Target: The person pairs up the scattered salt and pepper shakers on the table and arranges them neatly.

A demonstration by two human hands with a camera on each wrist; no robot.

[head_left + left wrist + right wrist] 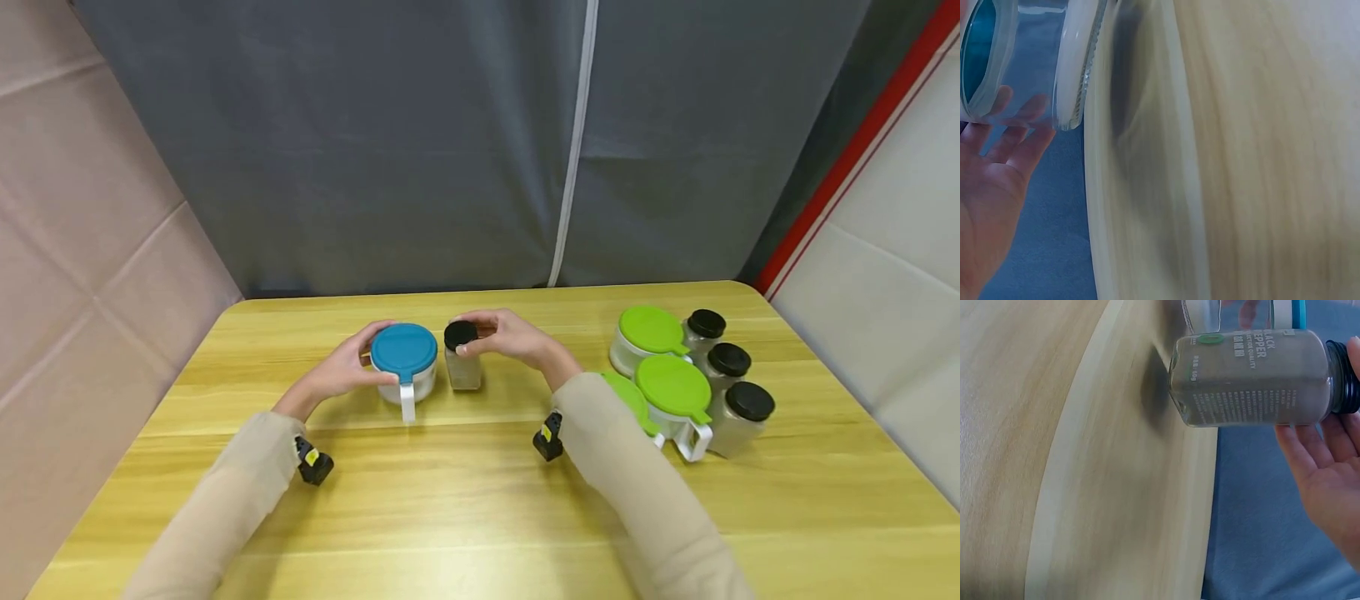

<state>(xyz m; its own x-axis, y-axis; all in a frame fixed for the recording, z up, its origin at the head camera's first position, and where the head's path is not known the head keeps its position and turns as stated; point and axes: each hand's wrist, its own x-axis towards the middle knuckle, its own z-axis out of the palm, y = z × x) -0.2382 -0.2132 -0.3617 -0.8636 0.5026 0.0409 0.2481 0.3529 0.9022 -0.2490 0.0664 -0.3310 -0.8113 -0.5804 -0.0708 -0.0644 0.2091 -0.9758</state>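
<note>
In the head view my left hand [347,368] grips a clear seasoning jar [423,383] with a blue lid [405,348], thumb at the near side and fingers round the back. The jar's white handle [407,403] points toward me. Just right of it, my right hand [517,340] holds a pepper bottle [464,372] near its black cap [460,334]. The bottle is upright, and its label reads black pepper in the right wrist view. Shadows fall on the wood by both bases; whether either base touches the table I cannot tell.
At the right of the wooden table [450,500] stand several seasoning jars with green lids [672,385], partly behind my right sleeve [637,475]. Beside them is a row of black-capped bottles [750,402]. A grey curtain [375,167] hangs behind the table's far edge.
</note>
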